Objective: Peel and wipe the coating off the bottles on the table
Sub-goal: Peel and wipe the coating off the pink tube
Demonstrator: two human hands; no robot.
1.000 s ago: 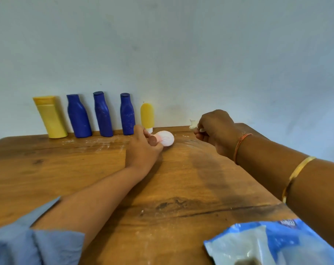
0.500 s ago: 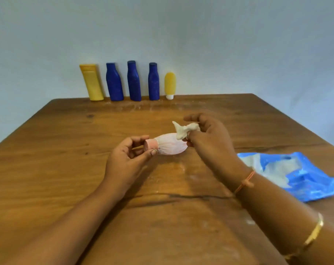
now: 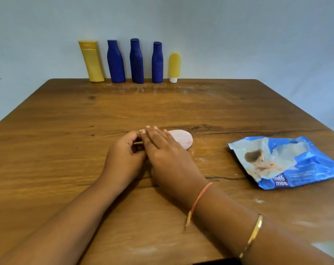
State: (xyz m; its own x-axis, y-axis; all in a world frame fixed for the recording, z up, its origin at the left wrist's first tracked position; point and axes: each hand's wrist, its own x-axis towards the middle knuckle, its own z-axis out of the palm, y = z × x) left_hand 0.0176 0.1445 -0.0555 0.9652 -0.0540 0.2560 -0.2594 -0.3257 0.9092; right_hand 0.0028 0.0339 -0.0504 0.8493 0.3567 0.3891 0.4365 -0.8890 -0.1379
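Bottle: pink-white, on its side near mid-table, rounded base end pointing right. Only that end shows; the rest is under the hands. Surface looks streaked, pink through white; too blurred to say more.

Right hand: flat, palm down, fingers straight and together, laid over the bottle's body and reaching left past it. Nothing visibly held; underside of palm hidden.

Left hand: fingers curled, closed round the bottle's cap end. A thin tan sliver shows between thumb and fingers. The right fingertips overlap the grip, so the contact itself is mostly covered.

Pack: blue wipes pouch, crumpled, flat on the table well right of the hands. Its right corner is cut by the frame edge. Cannot tell whether it is open.

Back edge, against the wall: yellow tube, three blue bottles, small tube standing on a white cap. All upright in a row, close but apart. Whitish smears on the wood before them.

Right wrist: orange thread, gold bangle. Both forearms cut off at the bottom edge.
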